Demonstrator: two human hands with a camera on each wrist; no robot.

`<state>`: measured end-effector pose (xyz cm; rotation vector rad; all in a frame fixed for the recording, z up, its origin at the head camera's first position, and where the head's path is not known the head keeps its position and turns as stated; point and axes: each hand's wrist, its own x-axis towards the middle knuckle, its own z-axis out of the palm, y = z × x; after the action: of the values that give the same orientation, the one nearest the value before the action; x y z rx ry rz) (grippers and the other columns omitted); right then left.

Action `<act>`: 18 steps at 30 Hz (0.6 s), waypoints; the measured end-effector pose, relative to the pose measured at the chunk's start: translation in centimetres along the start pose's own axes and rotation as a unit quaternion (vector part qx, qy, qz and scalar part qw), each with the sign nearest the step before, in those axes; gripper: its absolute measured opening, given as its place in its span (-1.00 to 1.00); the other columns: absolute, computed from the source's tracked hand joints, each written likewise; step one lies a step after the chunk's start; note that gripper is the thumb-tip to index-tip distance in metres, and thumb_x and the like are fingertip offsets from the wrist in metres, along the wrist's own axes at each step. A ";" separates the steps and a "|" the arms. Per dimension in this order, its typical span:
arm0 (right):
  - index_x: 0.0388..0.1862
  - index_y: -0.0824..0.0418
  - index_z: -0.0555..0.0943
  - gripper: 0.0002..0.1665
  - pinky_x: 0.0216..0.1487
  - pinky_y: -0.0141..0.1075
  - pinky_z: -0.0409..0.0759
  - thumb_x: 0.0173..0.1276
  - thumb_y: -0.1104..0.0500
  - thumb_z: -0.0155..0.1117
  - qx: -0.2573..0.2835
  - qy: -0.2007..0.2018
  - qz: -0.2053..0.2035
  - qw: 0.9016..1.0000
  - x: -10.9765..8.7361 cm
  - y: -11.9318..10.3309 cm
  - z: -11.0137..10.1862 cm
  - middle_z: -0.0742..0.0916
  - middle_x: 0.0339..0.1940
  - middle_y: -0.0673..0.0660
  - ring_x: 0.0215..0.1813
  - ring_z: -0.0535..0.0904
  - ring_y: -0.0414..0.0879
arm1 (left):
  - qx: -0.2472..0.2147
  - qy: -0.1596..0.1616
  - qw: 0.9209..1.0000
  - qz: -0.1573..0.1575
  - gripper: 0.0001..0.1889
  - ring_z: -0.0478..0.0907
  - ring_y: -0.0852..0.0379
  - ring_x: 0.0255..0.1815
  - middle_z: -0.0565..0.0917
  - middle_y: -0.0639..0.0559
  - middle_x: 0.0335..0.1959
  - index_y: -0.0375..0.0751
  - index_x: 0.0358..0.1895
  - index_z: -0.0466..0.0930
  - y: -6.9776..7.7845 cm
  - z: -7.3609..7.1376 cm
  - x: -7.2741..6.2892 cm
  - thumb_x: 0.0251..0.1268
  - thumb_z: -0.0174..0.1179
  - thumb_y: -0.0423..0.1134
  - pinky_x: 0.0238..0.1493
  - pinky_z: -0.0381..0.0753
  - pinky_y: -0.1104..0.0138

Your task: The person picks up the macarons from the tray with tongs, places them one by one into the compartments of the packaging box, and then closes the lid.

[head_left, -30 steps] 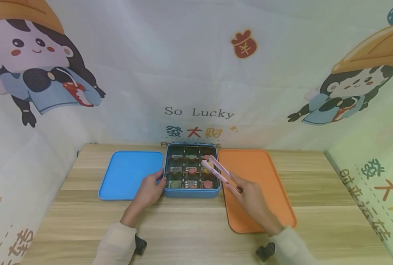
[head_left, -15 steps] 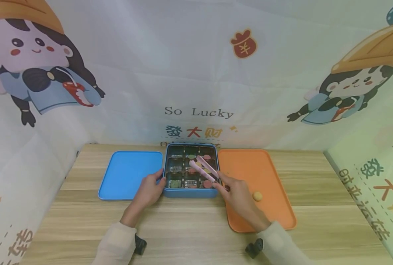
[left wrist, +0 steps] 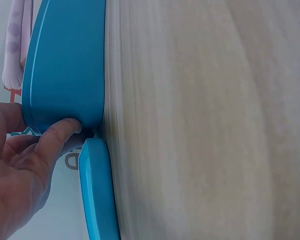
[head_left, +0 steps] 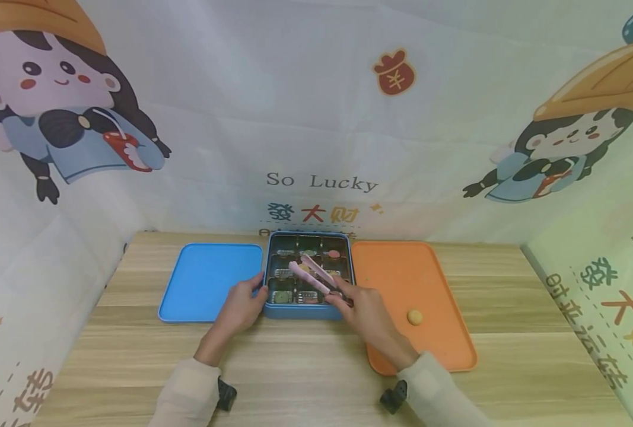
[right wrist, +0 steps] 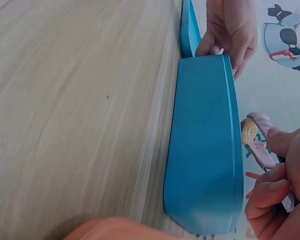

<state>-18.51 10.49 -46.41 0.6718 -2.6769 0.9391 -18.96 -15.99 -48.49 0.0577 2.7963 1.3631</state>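
My right hand [head_left: 366, 317] grips a pair of pink tongs [head_left: 318, 283] over the blue box [head_left: 307, 311]. Pinched between the tong tips is a round tan cookie [right wrist: 248, 131], held above the middle of the box. Dark compartments divide the box; small round pieces lie in several of them, including a green one [head_left: 281, 296] at the front left and a pink one [head_left: 334, 254] at the back right. At the box's left side, my left hand [head_left: 245, 304] holds its corner, thumb pressed on the wall. Tongs and right hand hide some compartments.
A blue tray-like lid [head_left: 212, 281] lies flat left of the box. On the right lies an orange tray [head_left: 396, 270] bearing another tan cookie [head_left: 414, 317]. Behind the wooden table [head_left: 295, 373] hangs a printed cloth [head_left: 316, 118].
My right hand has moved left with the tongs and cookie, from the box's right side to its middle. This uncovered the cookie on the orange tray. My left hand stays put.
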 end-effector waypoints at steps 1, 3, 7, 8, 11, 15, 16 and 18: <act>0.23 0.32 0.60 -0.42 -0.68 -0.48 0.14 0.32 0.04 0.39 0.003 -0.001 -0.001 1.000 0.1 -0.1 0.0 0.39 -0.73 -0.16 -0.67 0.19 -0.35 | 0.000 0.000 1.000 0.001 -0.47 0.50 -0.14 0.05 0.40 -0.36 0.36 -0.45 0.44 0.25 0.0 0.0 0.0 0.49 -0.02 -0.27 -0.19 0.52 0.18; 0.23 0.33 0.60 -0.42 -0.68 -0.48 0.13 0.33 0.05 0.38 0.011 -0.003 -0.003 1.000 0.2 -0.2 0.2 0.39 -0.72 -0.17 -0.68 0.18 -0.36 | -0.001 0.001 1.000 0.000 -0.47 0.53 -0.16 -0.04 0.40 -0.37 0.36 -0.45 0.43 0.25 0.0 0.0 0.0 0.49 -0.02 -0.28 -0.27 0.51 0.18; 0.24 0.32 0.60 -0.44 -0.66 -0.49 0.12 0.35 0.05 0.37 0.016 -0.006 -0.009 1.000 0.5 -0.4 0.5 0.39 -0.71 -0.18 -0.66 0.19 -0.36 | -0.002 0.001 1.000 -0.001 -0.46 0.52 -0.17 -0.07 0.40 -0.37 0.36 -0.46 0.43 0.25 0.1 0.0 0.0 0.48 -0.01 -0.28 -0.40 0.45 0.21; 0.24 0.32 0.60 -0.44 -0.66 -0.48 0.12 0.35 0.04 0.36 0.017 -0.007 -0.009 1.000 0.6 -0.4 0.6 0.38 -0.71 -0.18 -0.66 0.19 -0.36 | -0.002 0.002 1.000 -0.001 -0.46 0.53 -0.17 -0.06 0.40 -0.37 0.36 -0.46 0.43 0.26 0.1 0.0 0.0 0.48 -0.01 -0.27 -0.39 0.46 0.21; 0.24 0.32 0.60 -0.43 -0.65 -0.47 0.12 0.35 0.03 0.36 0.012 -0.010 -0.009 1.000 0.8 -0.6 0.9 0.38 -0.71 -0.18 -0.66 0.17 -0.35 | 0.006 0.005 1.000 0.003 -0.47 0.51 -0.14 0.03 0.42 -0.36 0.35 -0.47 0.42 0.27 0.1 0.0 0.0 0.47 -0.01 -0.27 -0.24 0.50 0.20; 0.24 0.34 0.59 -0.43 -0.66 -0.47 0.14 0.35 0.05 0.37 0.010 -0.014 -0.005 1.000 1.0 -0.9 1.2 0.42 -0.70 -0.16 -0.66 0.19 -0.33 | 0.005 0.003 1.000 0.003 -0.47 0.52 -0.14 -0.04 0.42 -0.36 0.35 -0.47 0.42 0.27 0.1 0.0 0.0 0.47 -0.01 -0.27 -0.24 0.51 0.17; 0.23 0.34 0.59 -0.44 -0.67 -0.47 0.14 0.35 0.06 0.37 0.010 -0.014 -0.004 1.000 1.1 -1.0 1.2 0.42 -0.70 -0.15 -0.67 0.19 -0.32 | 0.005 0.003 1.000 0.003 -0.47 0.52 -0.14 -0.04 0.42 -0.37 0.35 -0.47 0.42 0.27 0.2 0.0 0.0 0.47 -0.01 -0.27 -0.24 0.52 0.16; 0.24 0.33 0.60 -0.44 -0.67 -0.46 0.14 0.34 0.06 0.37 0.007 -0.016 -0.002 1.000 1.2 -1.2 1.3 0.43 -0.71 -0.14 -0.66 0.22 -0.31 | 0.007 0.003 1.000 0.005 -0.47 0.53 -0.15 -0.06 0.42 -0.37 0.34 -0.48 0.41 0.27 0.2 0.0 -0.1 0.47 -0.01 -0.28 -0.20 0.53 0.14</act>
<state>-19.04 8.41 -46.38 0.7008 -2.6971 0.9560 -18.86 -15.89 -48.32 0.0688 2.8135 1.3486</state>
